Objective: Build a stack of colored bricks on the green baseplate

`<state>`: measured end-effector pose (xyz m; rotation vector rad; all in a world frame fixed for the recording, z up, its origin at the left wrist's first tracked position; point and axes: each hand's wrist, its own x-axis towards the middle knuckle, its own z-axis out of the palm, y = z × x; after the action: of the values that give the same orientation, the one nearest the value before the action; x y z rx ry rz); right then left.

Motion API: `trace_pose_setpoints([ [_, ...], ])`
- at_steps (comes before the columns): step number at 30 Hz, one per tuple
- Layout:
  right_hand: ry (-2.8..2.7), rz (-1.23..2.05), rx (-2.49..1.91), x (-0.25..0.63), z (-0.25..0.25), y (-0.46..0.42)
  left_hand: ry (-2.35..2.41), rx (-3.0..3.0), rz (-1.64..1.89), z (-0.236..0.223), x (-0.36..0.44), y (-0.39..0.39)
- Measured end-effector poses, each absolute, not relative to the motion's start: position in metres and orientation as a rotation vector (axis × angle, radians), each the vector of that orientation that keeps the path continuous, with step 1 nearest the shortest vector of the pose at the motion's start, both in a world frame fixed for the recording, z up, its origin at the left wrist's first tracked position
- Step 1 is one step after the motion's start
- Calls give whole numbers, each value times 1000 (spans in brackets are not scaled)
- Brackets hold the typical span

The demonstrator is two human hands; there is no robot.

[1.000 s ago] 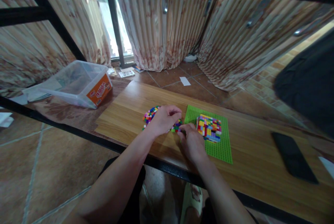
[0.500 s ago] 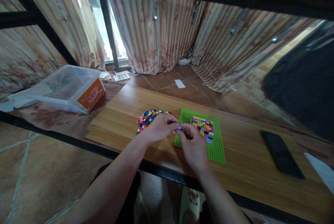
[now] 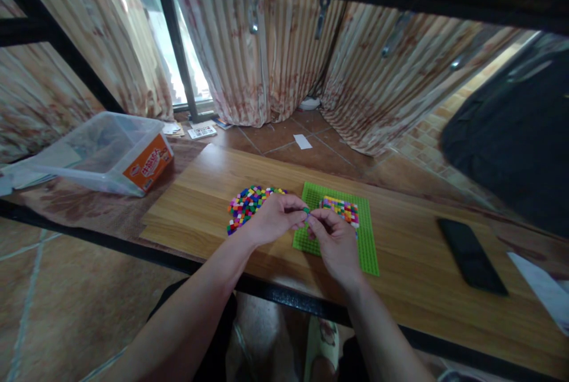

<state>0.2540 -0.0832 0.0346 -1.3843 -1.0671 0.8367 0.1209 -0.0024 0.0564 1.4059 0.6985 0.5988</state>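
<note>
My left hand [image 3: 278,216] is closed in a pinch, with a tiny green brick [image 3: 306,210] at its fingertips. My right hand [image 3: 335,239] meets it fingertip to fingertip, pinching a small purple brick [image 3: 310,216] that is mostly hidden by the fingers. Both hands are above the left part of the green baseplate [image 3: 368,239]. On that plate, partly behind my right hand, sits a block of many-coloured bricks [image 3: 342,207]. A heap of loose coloured bricks [image 3: 249,204] lies on the wooden board beyond my left hand and is partly covered by it.
A clear plastic box [image 3: 106,150] with an orange label stands left of the wooden board [image 3: 191,192]. To the right lie a black phone [image 3: 471,254] and a white sheet of paper [image 3: 540,287]. A black metal bar [image 3: 284,296] runs along the table's near edge.
The bricks between my fingertips have turned or shifted, so a green one now shows where purple showed before. Both hands stay together. The whole view has shifted slightly.
</note>
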Motion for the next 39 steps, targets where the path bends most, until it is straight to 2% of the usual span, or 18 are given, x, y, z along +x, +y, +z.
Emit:
trace_pose_setpoints([
  [21,-958,1013,-1215,263,39,-90,696,1164,575,63,122,-5],
  [28,-1052,783,-1323,286,42,-95,862,1199,614,61,119,0],
  [35,-945,400,-1530,332,50,-101,911,1283,602,64,117,-1],
  [39,-985,356,-1631,348,40,-105,890,1303,612,58,119,1],
])
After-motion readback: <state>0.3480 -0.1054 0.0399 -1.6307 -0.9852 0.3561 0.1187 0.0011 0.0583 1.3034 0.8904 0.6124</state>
